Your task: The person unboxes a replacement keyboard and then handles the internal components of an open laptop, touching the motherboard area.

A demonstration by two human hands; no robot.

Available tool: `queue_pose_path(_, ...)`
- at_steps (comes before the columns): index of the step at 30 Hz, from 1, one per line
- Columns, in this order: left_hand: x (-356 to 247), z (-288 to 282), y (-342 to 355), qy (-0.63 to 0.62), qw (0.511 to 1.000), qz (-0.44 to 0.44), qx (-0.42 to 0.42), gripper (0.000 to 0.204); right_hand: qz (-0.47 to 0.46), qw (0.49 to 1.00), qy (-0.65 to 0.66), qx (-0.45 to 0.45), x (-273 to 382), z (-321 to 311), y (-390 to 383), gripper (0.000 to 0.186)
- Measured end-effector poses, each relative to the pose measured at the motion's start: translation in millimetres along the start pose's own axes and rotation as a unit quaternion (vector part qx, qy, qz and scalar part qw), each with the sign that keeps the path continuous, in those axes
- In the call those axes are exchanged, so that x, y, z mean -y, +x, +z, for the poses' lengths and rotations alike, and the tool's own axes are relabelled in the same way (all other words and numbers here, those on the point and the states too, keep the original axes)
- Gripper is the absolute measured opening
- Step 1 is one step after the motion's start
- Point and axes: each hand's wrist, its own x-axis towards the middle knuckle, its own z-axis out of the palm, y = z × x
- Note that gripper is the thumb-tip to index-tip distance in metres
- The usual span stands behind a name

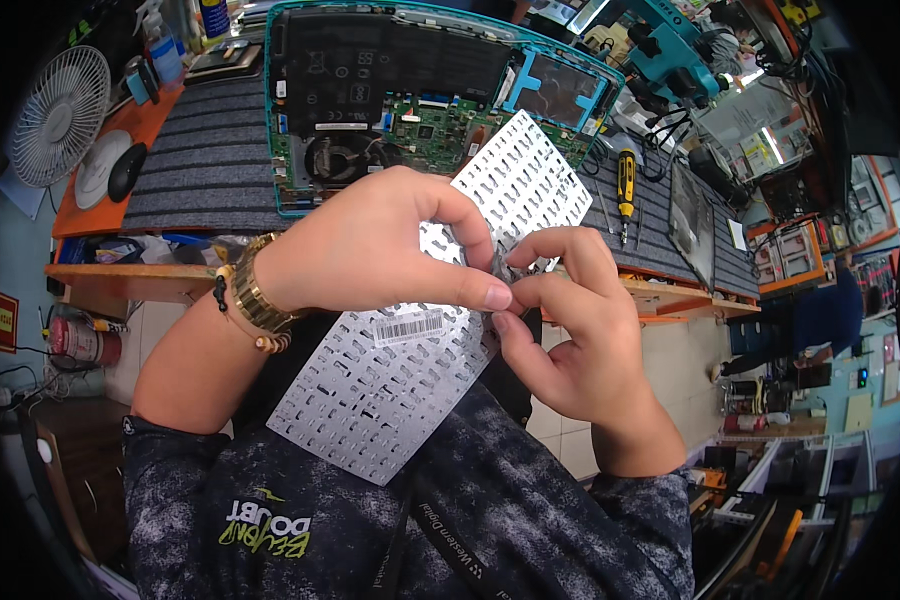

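Note:
A long silver keyboard backplate (350,390), with small cutouts and a barcode label (408,326), slants across my lap toward the bench. My left hand (375,240), with a gold watch (268,285) at the wrist, is closed at the plate's middle. My right hand (580,340) meets it from the right, fingers pinched. Both sets of fingertips are on a small crumpled dark-grey piece (502,262) on the plate, partly hidden by them. Behind them, an opened teal laptop base (390,55) shows its black battery, fan and green circuit board.
The bench carries a grey ridged mat (195,150), a yellow-black screwdriver (626,185), a dark flat panel (690,230), a white fan (62,110), a black mouse (126,170) and a teal device (670,70). Another person in blue (825,315) is at the right, near shelves and cluttered equipment.

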Motion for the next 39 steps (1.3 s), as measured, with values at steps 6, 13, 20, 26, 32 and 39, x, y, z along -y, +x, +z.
queue_pose_path(6,4.2,6.1,-2.3,0.034,0.999,0.021,-0.030,0.024,0.020,1.000,-0.004,-0.007,-2.2,0.4,-2.3,0.020)
queue_pose_path(13,0.3,10.3,-4.7,0.019,0.998,0.025,-0.046,0.017,0.003,1.000,-0.024,-0.019,-5.1,0.1,-1.4,0.021)
queue_pose_path(20,3.6,11.5,-5.0,0.018,0.998,0.038,-0.047,0.016,0.045,0.999,-0.003,-0.014,-3.1,0.8,-1.1,0.019)
queue_pose_path(26,5.5,12.6,-4.2,0.028,0.997,0.050,-0.054,0.016,0.059,0.998,0.010,-0.010,-3.9,0.7,-2.1,0.017)
queue_pose_path(32,5.0,12.6,-4.4,0.031,0.996,0.053,-0.057,0.017,0.064,0.998,0.022,-0.011,-4.4,2.0,-3.9,0.016)
queue_pose_path(39,6.7,14.3,-4.7,0.028,0.996,0.063,-0.064,0.017,0.054,0.998,0.022,0.003,-5.3,1.1,-3.6,0.012)
